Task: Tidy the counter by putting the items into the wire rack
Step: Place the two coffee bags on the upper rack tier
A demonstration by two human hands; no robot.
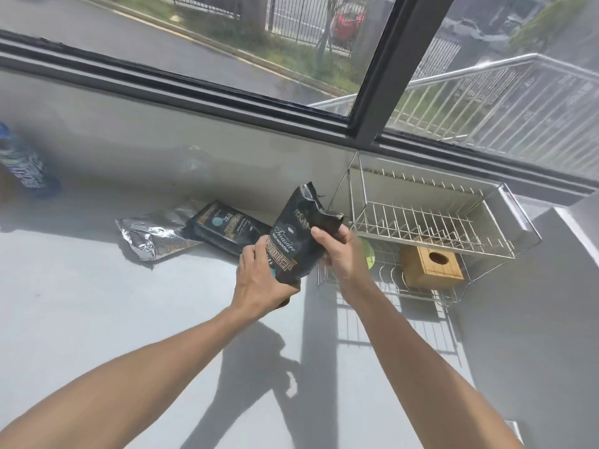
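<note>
Coffee bag [296, 241]: black pouch, held upright off the surface, just left of the wire rack [431, 228].
Left grip [259, 280]: my fingers closed round the bag's lower end.
Right grip [337, 251]: closed on its upper right edge, crumpling the top.
Rack: right of both grips; upper tier bare, lower tier holds a wooden box [432, 265] and something green.
Advice: I'd carry it right, clear the rack's near rim, and lay it flat on the upper tier.
Left of grips: second black bag [227, 230] and a silver pouch [152, 236] wait on the surface [97, 319].
</note>
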